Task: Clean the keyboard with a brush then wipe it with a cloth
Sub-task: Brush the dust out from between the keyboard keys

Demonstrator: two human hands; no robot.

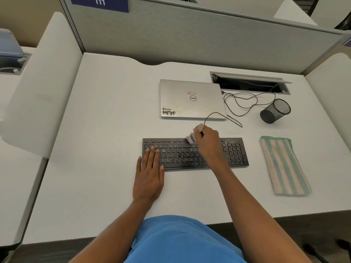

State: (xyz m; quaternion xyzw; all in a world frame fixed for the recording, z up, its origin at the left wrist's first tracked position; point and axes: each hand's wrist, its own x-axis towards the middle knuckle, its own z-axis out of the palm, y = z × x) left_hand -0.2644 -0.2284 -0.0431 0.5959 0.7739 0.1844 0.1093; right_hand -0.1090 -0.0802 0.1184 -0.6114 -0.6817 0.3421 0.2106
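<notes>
Right grip point(209, 141) round brush point(190, 139) at far edge of keyboard point(176, 155)

**Soft, even light, with a smear at my right hand**

Diffuse light falls from above on the white bench point(106, 130), bright but without glare. My left hand point(149, 171) and forearms cast only faint, short shadows. The brush point(190, 138) in my right hand point(208, 141) is smeared by motion, and the near end of the cloth point(284, 168) is blurred too. The wide lens bows the partition point(190, 35) and the bench's sides.
</notes>
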